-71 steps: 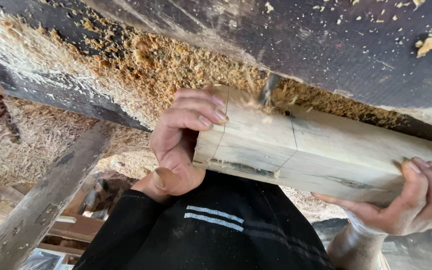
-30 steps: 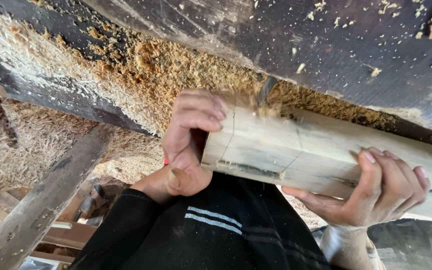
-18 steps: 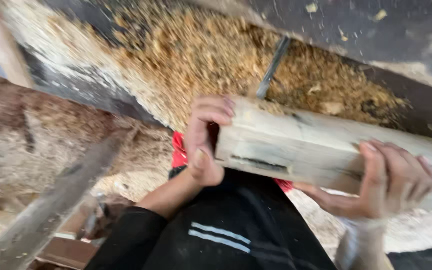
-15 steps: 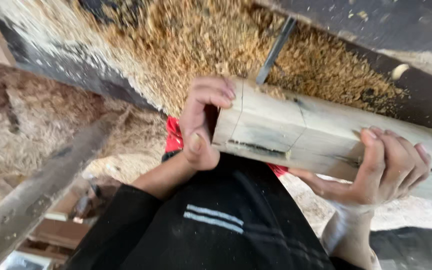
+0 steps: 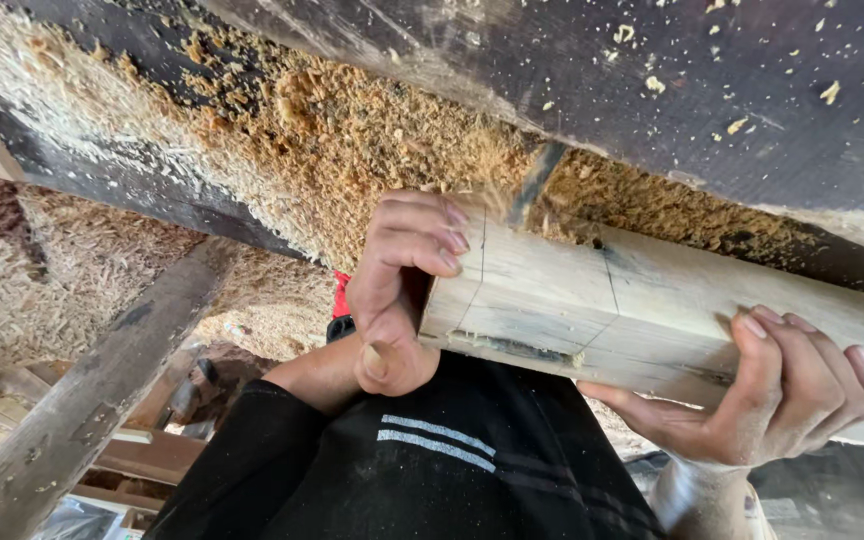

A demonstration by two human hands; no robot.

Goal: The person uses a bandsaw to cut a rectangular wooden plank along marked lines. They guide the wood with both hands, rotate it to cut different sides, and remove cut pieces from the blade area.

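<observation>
The left hand [image 5: 402, 290] was clamped around the wooden block's [image 5: 652, 320] end at nine o'clock; the right hand [image 5: 772, 395] gripped its underside toward four o'clock.

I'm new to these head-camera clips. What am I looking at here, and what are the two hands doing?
There is no machine arm here: the camera sits on a person's head and looks down at their own bare hands. The left hand wraps round the cut end of a pale wooden block marked with pencil lines. The right hand grips the block from below, further along. The block lies against a dark work surface heaped with sawdust, beside a thin dark blade. The black sleeve is theirs.
</observation>
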